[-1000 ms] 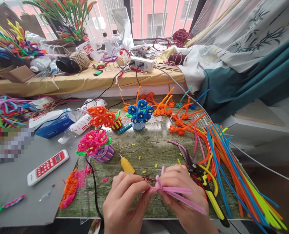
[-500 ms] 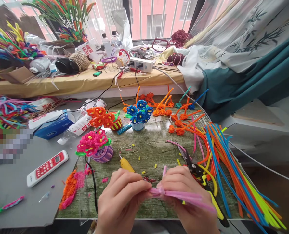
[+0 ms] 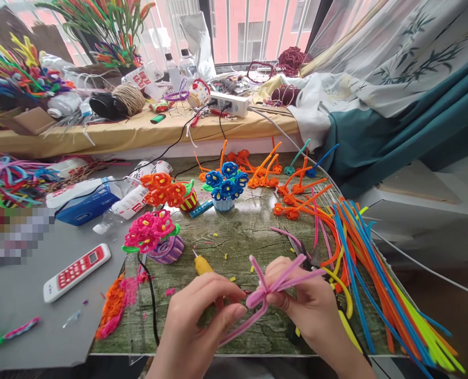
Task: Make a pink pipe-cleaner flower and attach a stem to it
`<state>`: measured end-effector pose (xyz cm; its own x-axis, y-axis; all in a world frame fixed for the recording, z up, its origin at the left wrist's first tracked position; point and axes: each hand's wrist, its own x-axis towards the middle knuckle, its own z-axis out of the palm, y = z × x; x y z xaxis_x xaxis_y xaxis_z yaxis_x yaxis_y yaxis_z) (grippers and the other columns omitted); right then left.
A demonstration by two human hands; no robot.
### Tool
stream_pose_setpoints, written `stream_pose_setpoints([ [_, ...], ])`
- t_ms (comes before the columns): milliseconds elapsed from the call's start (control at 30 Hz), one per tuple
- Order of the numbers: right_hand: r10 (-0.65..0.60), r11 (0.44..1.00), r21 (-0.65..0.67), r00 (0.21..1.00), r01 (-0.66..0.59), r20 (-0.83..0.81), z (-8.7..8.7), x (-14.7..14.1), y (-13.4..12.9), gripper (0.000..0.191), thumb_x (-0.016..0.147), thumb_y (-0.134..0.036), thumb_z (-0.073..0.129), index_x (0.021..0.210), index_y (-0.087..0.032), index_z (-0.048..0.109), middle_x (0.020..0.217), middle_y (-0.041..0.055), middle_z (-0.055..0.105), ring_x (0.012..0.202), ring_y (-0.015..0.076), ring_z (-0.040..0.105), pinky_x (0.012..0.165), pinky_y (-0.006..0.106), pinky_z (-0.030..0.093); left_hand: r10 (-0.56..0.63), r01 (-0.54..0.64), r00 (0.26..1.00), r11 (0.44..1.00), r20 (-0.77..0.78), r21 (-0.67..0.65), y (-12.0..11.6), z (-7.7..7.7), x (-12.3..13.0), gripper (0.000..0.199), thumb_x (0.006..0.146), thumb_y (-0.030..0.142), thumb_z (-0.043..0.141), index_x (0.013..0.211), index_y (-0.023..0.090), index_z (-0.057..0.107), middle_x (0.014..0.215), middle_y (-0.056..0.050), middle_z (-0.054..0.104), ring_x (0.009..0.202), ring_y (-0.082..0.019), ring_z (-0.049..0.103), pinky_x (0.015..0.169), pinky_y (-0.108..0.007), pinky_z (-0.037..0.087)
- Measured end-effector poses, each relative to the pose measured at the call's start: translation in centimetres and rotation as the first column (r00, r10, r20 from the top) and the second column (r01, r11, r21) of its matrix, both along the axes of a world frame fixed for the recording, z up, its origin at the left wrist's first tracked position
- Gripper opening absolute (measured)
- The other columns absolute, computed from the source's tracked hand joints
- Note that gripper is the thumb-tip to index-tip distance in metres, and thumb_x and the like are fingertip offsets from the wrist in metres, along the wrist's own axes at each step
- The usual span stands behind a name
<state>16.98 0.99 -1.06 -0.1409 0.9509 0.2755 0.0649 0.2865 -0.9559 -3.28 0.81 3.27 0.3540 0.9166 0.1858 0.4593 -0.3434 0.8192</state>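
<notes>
My right hand (image 3: pixel 302 297) pinches a bundle of pink pipe cleaners (image 3: pixel 266 289) between thumb and fingers. The bundle is twisted at its middle, with a small loop on the left side and several ends fanning up and right. One long end bends down and left, passing by the thumb of my left hand (image 3: pixel 206 316). That left hand is beside the loop, its thumb and forefinger apart with nothing visible between them. Behind it lies a yellow glue-gun-like tool (image 3: pixel 202 265) with a pointed metal tip. Scissors (image 3: pixel 302 250) lie partly hidden behind my right hand.
Pots of pink (image 3: pixel 155 231), orange (image 3: pixel 162 190) and blue pipe-cleaner flowers (image 3: pixel 226 181) stand behind my hands. Loose orange flowers (image 3: pixel 292 197) lie at the back right. Long coloured pipe cleaners (image 3: pixel 384 284) cover the right edge. A red-and-white remote-like handset (image 3: pixel 77 272) lies left.
My left fingers have come off the pink bundle and parted. My right hand has turned and raised the bundle, so its ends now point up and right and the loop shows.
</notes>
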Motion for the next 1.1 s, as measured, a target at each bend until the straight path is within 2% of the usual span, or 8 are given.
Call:
stream_pose_setpoints([
  [300,0.114,0.987,-0.1,0.987,-0.125,-0.11,-0.4,-0.4,0.3,0.037,0.09,-0.051,0.066,0.073,-0.018,0.07,0.068,0.0031,0.065,0.067,0.0188,0.057,0.065,0.033,0.046,-0.016,0.016,0.998,1.0,-0.056,0.001,-0.5,-0.6,1.1,0.015,0.094,0.027,0.063,0.081,0.019,0.066,0.068,0.0,0.067,0.061,-0.011,0.06,0.056,-0.019,0.042],
  [500,0.061,0.985,-0.149,0.984,-0.086,-0.165,-0.9,-0.3,0.5,0.029,0.088,-0.05,0.069,0.089,-0.022,0.076,0.089,0.0063,0.073,0.089,0.0235,0.066,0.083,0.036,0.052,0.051,-0.027,0.995,0.962,-0.082,0.273,-0.8,-0.9,1.0,0.007,0.09,0.012,0.064,0.089,0.019,0.062,0.074,-0.001,0.068,0.064,-0.013,0.063,0.061,-0.021,0.047],
  [567,-0.102,0.96,-0.266,0.992,0.081,-0.067,-1.2,-0.1,-0.1,0.032,0.082,-0.048,0.076,0.104,-0.024,0.075,0.107,0.0082,0.073,0.104,0.0261,0.065,0.093,0.037,0.05,0.15,-0.06,0.977,0.877,-0.152,0.477,-1.3,-1.1,0.8,0.015,0.085,0.006,0.068,0.094,0.017,0.063,0.076,-0.004,0.072,0.066,-0.015,0.065,0.066,-0.025,0.048],
  [633,-0.209,0.906,-0.379,0.978,0.189,-0.012,-1.4,-0.1,-1.2,0.036,0.077,-0.051,0.08,0.099,-0.023,0.074,0.097,0.0073,0.075,0.093,0.0251,0.067,0.085,0.033,0.053,0.224,-0.002,0.94,0.759,-0.258,0.651,-1.8,-1.6,0.7,0.016,0.087,0.006,0.064,0.101,0.013,0.065,0.078,-0.008,0.075,0.07,-0.018,0.068,0.071,-0.03,0.049],
  [733,-0.052,0.876,-0.48,0.985,-0.033,-0.162,-1.1,-1.1,-3.0,0.048,0.075,-0.065,0.074,0.096,-0.022,0.077,0.089,0.0079,0.076,0.083,0.0246,0.07,0.076,0.03,0.057,0.333,0.072,0.883,0.599,-0.33,0.798,-2.3,-2.5,1.0,0.023,0.096,0.007,0.049,0.103,0.014,0.07,0.082,-0.007,0.078,0.075,-0.018,0.07,0.079,-0.031,0.047],
  [833,-0.112,0.876,-0.48,0.95,-0.044,-0.292,-0.5,-2.8,-3.8,0.05,0.073,-0.066,0.074,0.101,-0.024,0.078,0.093,0.0072,0.078,0.087,0.0236,0.07,0.083,0.028,0.056,0.391,0.095,0.867,0.481,-0.31,0.871,-2.4,-2.7,1.5,0.029,0.099,0.008,0.046,0.091,0.017,0.073,0.077,-0.001,0.077,0.068,-0.012,0.066,0.083,-0.027,0.044],
  [1000,-0.276,0.831,-0.547,0.929,0.101,-0.247,-0.3,-3.8,-3.4,0.027,0.084,-0.047,0.073,0.084,-0.021,0.081,0.083,0.0064,0.079,0.079,0.0213,0.072,0.075,0.024,0.056,0.253,0.247,0.845,0.598,-0.471,0.763,-2.2,-1.4,1.4,0.032,0.101,0.009,0.044,0.095,0.018,0.074,0.088,0.0,0.08,0.074,-0.011,0.068,0.083,-0.026,0.043],
  [1100,-0.272,0.831,-0.54,0.943,0.131,-0.191,-0.7,-3.2,-3.1,0.027,0.084,-0.046,0.073,0.082,-0.02,0.081,0.078,0.0058,0.077,0.073,0.0197,0.068,0.069,0.023,0.054,0.211,0.053,0.929,0.739,-0.305,0.672,-2.3,-1.6,1.3,0.014,0.095,0.01,0.059,0.1,0.015,0.07,0.088,-0.003,0.078,0.077,-0.014,0.067,0.08,-0.028,0.045],
])
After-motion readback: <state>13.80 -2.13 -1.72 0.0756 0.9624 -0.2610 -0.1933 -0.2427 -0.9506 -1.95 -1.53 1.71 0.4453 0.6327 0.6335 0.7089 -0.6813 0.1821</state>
